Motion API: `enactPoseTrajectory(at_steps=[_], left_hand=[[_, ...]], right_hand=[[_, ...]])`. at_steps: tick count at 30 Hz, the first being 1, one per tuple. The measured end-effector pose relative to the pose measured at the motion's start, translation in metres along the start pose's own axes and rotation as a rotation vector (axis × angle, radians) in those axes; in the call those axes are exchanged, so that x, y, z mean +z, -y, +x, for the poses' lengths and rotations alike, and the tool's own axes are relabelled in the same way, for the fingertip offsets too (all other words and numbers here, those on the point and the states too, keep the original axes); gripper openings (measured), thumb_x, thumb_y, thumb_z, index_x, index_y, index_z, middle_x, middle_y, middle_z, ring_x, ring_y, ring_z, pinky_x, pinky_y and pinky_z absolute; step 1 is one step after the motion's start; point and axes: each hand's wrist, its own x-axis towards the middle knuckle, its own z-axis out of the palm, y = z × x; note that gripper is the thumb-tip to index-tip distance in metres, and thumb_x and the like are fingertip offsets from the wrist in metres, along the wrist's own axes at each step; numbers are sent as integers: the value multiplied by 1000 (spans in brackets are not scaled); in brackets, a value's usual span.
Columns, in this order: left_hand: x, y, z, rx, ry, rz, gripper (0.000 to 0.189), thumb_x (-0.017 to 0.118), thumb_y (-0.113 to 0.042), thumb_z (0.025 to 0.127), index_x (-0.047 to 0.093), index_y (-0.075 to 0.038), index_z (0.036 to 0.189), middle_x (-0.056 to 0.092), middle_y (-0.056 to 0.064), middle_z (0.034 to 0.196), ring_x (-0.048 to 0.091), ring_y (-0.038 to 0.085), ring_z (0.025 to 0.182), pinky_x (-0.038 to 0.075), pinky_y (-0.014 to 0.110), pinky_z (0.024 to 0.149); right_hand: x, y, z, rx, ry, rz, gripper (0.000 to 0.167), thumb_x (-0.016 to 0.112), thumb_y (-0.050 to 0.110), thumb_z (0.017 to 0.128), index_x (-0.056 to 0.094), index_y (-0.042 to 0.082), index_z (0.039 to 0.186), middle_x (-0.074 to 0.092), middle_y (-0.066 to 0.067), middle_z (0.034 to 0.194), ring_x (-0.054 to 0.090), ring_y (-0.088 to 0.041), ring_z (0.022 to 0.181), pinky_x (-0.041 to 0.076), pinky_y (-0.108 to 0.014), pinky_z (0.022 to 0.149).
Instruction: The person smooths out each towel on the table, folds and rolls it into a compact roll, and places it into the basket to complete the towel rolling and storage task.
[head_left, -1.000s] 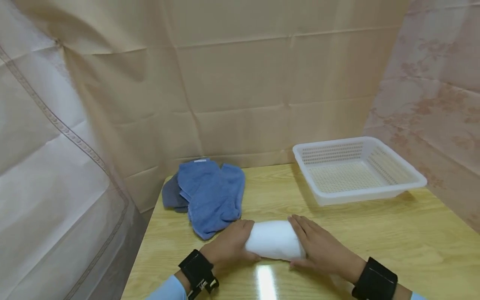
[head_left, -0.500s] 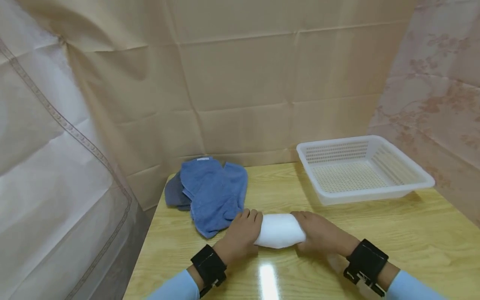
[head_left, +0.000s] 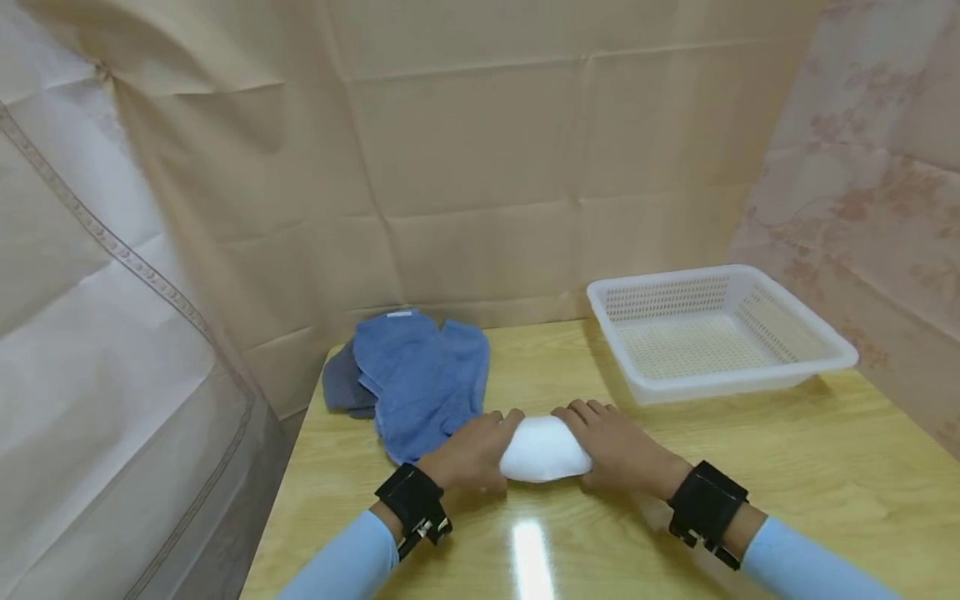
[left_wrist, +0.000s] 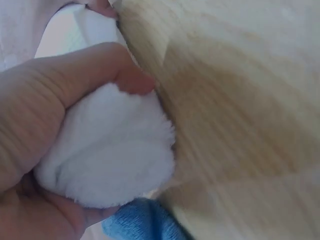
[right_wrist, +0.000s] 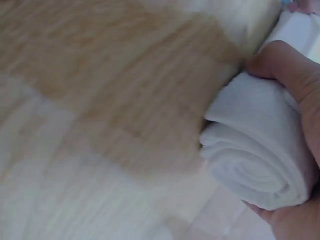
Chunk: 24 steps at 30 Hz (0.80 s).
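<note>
A white towel (head_left: pixel 544 451), rolled into a thick cylinder, lies crosswise between both hands just above the wooden table in the head view. My left hand (head_left: pixel 475 451) grips its left end, thumb across the near side in the left wrist view, where the fluffy end of the roll (left_wrist: pixel 120 155) shows. My right hand (head_left: pixel 613 446) holds the other end. Spiral layers of the rolled towel (right_wrist: pixel 255 165) face the right wrist camera, with the thumb (right_wrist: pixel 280 62) wrapped over the roll. The towel's middle shows between the hands; its underside is hidden.
Blue towels (head_left: pixel 423 375) lie in a loose heap at the back left, a darker grey-blue cloth (head_left: pixel 347 383) under them. A white perforated plastic basket (head_left: pixel 645 385) stands at the back right of the table (head_left: pixel 780 467). A beige curtain (head_left: pixel 465 167) hangs behind.
Both hands have moved slightly away from the body with the rolled towel and come closer together. Less of the towel's middle shows between them. The basket and blue towels stay in place.
</note>
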Motion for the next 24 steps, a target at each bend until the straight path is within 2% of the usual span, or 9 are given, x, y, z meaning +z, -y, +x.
enactPoseTrajectory(at_steps=[4,7,10,13,15,18,24], left_hand=[[-7,0,2,-32,75,-69,94,100,-21,63,44,-12,138,63,8,110,62,17,94,54,31,80],[-5,0,1,-57,107,-103,96,100,-23,63,43,-14,138,63,6,111,62,16,94,53,30,82],[3,-2,-2,-42,67,-71,96,100,-27,62,44,-11,139,60,8,113,60,16,95,53,30,83],[9,-3,-5,-17,4,-40,96,98,-28,62,46,-8,141,58,8,114,58,16,96,53,29,83],[9,-2,-5,-16,-14,-50,94,97,-24,63,47,-9,141,58,8,113,59,15,97,53,30,83],[4,1,-5,-21,-7,-68,93,96,-18,63,45,-11,140,59,7,112,60,15,96,54,30,81],[0,7,-4,-9,27,-79,92,98,-19,63,45,-14,138,60,8,114,62,18,98,54,30,81]], right_hand=[[-2,-5,2,4,32,110,97,93,21,54,50,8,140,60,-7,121,59,-25,107,52,-47,93],[-5,-7,2,6,82,191,97,94,20,52,50,9,138,61,-5,119,60,-23,104,53,-46,90],[-7,-7,0,1,114,243,96,95,22,51,51,10,135,62,-1,114,62,-20,99,54,-44,86],[-7,-9,-2,-11,99,261,92,99,30,55,52,11,132,63,0,110,63,-18,95,55,-43,82],[-7,-10,-1,-21,79,257,92,100,37,58,52,11,132,64,0,110,63,-18,95,56,-43,82],[-6,-11,1,-32,59,252,93,99,44,62,52,10,135,65,-2,112,64,-20,98,56,-45,84],[-4,-12,5,-12,87,257,93,97,29,63,49,10,140,66,-4,116,66,-24,101,55,-49,85]])
